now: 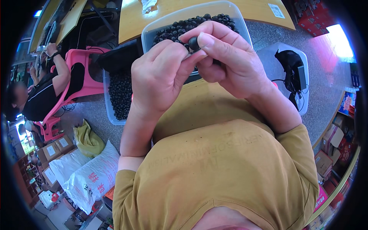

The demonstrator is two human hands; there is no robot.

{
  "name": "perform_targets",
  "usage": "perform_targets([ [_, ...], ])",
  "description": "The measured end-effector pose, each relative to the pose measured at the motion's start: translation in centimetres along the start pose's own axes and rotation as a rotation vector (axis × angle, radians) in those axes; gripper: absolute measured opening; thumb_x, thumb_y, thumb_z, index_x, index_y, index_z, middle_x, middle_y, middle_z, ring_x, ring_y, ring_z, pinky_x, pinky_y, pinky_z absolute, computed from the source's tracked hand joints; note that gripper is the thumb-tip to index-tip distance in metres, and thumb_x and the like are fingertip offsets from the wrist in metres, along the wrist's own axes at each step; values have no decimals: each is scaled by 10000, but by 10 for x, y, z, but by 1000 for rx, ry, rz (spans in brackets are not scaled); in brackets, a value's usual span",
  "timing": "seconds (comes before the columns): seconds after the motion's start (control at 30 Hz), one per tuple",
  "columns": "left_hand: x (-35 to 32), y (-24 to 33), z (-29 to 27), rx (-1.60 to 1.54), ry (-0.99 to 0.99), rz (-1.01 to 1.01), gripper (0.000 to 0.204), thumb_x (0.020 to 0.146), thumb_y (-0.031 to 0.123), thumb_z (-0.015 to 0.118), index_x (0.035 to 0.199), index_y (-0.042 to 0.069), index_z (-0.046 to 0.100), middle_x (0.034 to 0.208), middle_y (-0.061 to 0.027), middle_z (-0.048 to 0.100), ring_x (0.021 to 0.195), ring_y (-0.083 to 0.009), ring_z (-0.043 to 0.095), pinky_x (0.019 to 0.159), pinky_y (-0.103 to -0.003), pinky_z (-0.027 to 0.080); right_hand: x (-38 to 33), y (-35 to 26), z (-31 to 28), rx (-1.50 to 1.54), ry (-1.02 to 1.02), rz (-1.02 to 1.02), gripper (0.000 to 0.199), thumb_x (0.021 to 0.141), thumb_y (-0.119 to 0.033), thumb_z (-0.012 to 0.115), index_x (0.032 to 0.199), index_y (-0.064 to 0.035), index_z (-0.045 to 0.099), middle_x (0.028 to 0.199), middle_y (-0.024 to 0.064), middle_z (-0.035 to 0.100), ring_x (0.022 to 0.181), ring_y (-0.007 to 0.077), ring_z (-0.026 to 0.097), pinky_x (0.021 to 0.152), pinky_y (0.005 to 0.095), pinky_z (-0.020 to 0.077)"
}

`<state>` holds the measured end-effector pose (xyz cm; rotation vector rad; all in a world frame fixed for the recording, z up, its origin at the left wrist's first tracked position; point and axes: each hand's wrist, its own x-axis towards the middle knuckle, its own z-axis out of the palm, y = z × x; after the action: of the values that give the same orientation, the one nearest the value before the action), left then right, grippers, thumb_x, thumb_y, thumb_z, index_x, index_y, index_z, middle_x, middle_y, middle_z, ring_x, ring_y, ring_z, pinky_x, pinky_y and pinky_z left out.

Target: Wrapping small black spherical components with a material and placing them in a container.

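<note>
My right hand (239, 63) pinches a round black bead (193, 43) between thumb and fingers, held up in front of my chest. My left hand (157, 73) is closed and meets the right one just below the bead. Something thin and greyish shows at the left fingertips, too small to name. Behind both hands stands a clear plastic bin (146, 32) with many black beads (178, 28) in it; the hands hide part of its contents.
A second clear bin (108, 111) of small black beads sits lower left. To the right, another clear bin (303, 57) holds a black bag and cables. A wooden table (132, 23) lies beyond. At left, a person sits on a pink chair (82, 73) near white sacks (92, 180).
</note>
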<state>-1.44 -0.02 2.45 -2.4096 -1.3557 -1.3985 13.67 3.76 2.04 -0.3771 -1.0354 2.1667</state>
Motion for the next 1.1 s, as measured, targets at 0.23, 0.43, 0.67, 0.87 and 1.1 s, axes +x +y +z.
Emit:
perform_targets([
  [0.23,5,4,-3,41,33,-50,239,726,151,699,667,36,498,550,-60,453,460,-202,454,419,-282,375,-1,0,6,-16,34,1,266,924,-236,429,1032,-12,523,579,-34,375,436,28,255,408,178,185],
  [0.43,1,-5,5,-13,65,5,243,726,152,698,671,32,494,553,-57,454,458,-198,456,415,-280,383,0,4,6,11,126,8,271,922,-243,432,1026,-10,524,577,-39,371,437,23,257,410,173,186],
  [0.67,0,2,2,26,27,16,279,735,151,692,637,47,452,548,-52,460,459,-195,458,412,-275,382,-3,0,7,38,69,35,287,927,-253,418,1038,-5,512,565,-43,359,433,25,260,404,174,189],
  [0.87,3,6,0,64,59,-34,267,725,163,702,639,47,477,550,-46,470,465,-188,465,421,-277,385,-3,1,8,19,49,29,281,932,-244,405,1034,-9,519,569,-38,370,426,24,261,400,170,192],
  [1.1,-4,1,8,-27,33,-39,275,726,156,700,638,45,464,551,-54,467,460,-189,458,407,-282,379,-2,3,7,-8,116,3,255,931,-247,408,971,-24,523,559,-41,374,418,21,255,397,169,187],
])
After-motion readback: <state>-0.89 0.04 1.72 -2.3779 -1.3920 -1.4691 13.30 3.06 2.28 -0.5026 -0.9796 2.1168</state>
